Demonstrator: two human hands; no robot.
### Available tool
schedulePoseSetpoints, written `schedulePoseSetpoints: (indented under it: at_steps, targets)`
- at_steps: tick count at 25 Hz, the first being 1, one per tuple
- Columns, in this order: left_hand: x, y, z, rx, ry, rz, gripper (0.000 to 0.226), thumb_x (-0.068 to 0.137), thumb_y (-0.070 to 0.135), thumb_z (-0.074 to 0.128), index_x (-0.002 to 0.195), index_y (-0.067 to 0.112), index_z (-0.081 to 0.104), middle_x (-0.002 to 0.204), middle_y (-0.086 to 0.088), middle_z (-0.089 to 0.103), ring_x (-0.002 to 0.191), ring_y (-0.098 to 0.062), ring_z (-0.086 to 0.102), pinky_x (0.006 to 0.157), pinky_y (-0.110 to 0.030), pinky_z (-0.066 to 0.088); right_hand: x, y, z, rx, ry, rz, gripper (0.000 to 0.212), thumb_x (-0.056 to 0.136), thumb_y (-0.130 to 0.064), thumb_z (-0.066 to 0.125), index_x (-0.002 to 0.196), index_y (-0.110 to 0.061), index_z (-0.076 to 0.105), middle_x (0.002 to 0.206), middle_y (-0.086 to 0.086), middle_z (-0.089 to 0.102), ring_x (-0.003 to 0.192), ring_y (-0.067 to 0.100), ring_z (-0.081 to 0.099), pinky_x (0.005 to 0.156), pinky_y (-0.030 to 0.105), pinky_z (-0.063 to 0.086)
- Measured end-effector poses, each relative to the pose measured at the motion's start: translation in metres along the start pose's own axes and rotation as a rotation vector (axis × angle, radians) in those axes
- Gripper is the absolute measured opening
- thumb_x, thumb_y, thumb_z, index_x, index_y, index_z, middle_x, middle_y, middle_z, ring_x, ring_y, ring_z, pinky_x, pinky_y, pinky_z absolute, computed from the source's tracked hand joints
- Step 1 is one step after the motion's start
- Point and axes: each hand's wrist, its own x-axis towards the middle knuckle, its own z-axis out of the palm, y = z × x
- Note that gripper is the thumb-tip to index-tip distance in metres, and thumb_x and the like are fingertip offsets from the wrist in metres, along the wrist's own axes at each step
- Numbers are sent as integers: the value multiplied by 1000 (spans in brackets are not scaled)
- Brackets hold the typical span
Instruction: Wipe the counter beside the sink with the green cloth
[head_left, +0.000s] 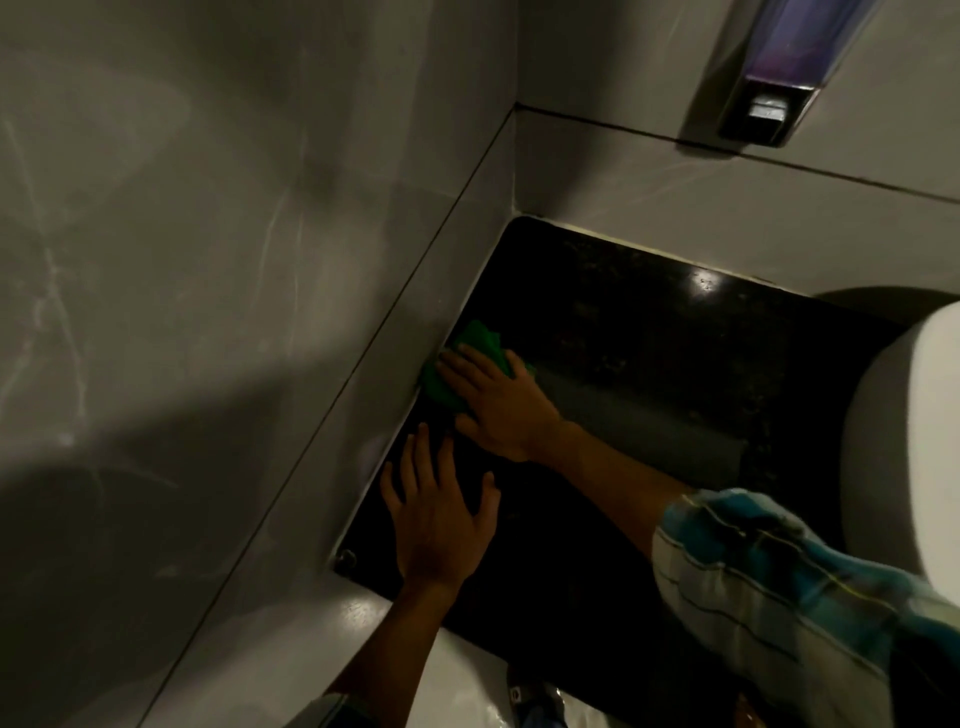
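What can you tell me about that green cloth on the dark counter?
The green cloth is a small, bright green rag, soft and crumpled rather than folded. It lies on the black speckled counter, pushed right up against the grey side wall. The right hand presses flat on it, fingers spread, covering much of it, so its full shape cannot be seen. The left hand rests apart from it.

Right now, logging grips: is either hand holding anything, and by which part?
The right hand presses flat on the green cloth, covering its near part. The left hand holds nothing.
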Motion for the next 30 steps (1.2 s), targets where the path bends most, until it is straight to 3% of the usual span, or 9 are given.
schedulePoseSetpoints:
  at_steps: [2, 3, 9, 13, 17, 22, 26, 28, 30]
  targets:
    - [0, -1, 1, -3, 12, -1, 67, 87, 56, 41, 140, 15, 41, 154, -12, 35, 142, -28, 29, 114, -52, 19, -36, 31, 5, -37, 31, -85, 71, 89, -50, 36, 152, -23, 16, 163, -1, 15, 149, 19, 9, 116, 53, 10]
    - [1, -2, 2, -6, 12, -4, 67, 87, 56, 42, 140, 16, 41, 154, -12, 34, 142, -28, 28, 114, -53, 19, -52, 54, 5, -54, 98, 10, 72, 87, -51, 35, 152, -22, 20, 162, 1, 18, 149, 20, 12, 116, 54, 15]
    - [-1, -3, 2, -48, 18, -1, 67, 88, 56, 41, 142, 16, 38, 156, -12, 31, 144, -28, 26, 115, -55, 18, -98, 190, -19, 121, 377, 1073, 69, 91, -38, 43, 150, -11, 23, 160, 14, 19, 148, 30, 13, 112, 66, 15]
    - [0, -2, 5, -35, 8, 0, 67, 88, 57, 39, 143, 17, 36, 156, -12, 30, 144, -28, 24, 115, -53, 16, -108, 169, -8, 133, 512, 1296, 72, 83, -38, 36, 148, -7, 28, 157, 19, 25, 146, 32, 20, 109, 69, 18]
    - [0, 0, -1, -34, -17, 8, 68, 88, 56, 39, 143, 15, 36, 156, -14, 31, 144, -29, 24, 115, -56, 17, -90, 87, 4, 233, 389, 1052, 68, 92, -36, 42, 151, -12, 18, 162, 12, 14, 149, 29, 9, 111, 68, 8]
    - [-15, -1, -22, -133, 22, -60, 62, 91, 42, 41, 145, 11, 34, 149, -16, 42, 137, -34, 37, 111, -56, 27, -43, -2, 2, 151, 138, 518, 68, 94, -40, 39, 153, -20, 12, 164, 2, 6, 150, 20, 0, 115, 62, 8]
    - [-68, -40, -26, -97, 72, -30, 59, 94, 39, 34, 142, 5, 37, 144, -20, 46, 130, -38, 44, 105, -52, 37, -69, -66, 26, -65, -35, 1, 72, 90, -44, 41, 152, -21, 13, 163, 2, 10, 150, 22, 5, 115, 62, 8]
    - [-85, -51, -22, -67, 43, 19, 63, 95, 44, 28, 141, 2, 39, 147, -22, 43, 134, -38, 42, 109, -52, 34, -97, -64, 34, -74, 3, -12, 74, 86, -43, 43, 152, -22, 16, 163, 1, 14, 150, 21, 8, 115, 59, 9]
    - [-88, -50, -21, -62, 39, 14, 65, 96, 45, 25, 139, -1, 42, 147, -24, 42, 136, -39, 40, 111, -54, 31, -128, -37, 31, -19, 87, 225, 73, 87, -40, 43, 152, -22, 14, 163, 1, 9, 150, 20, 4, 116, 60, 13]
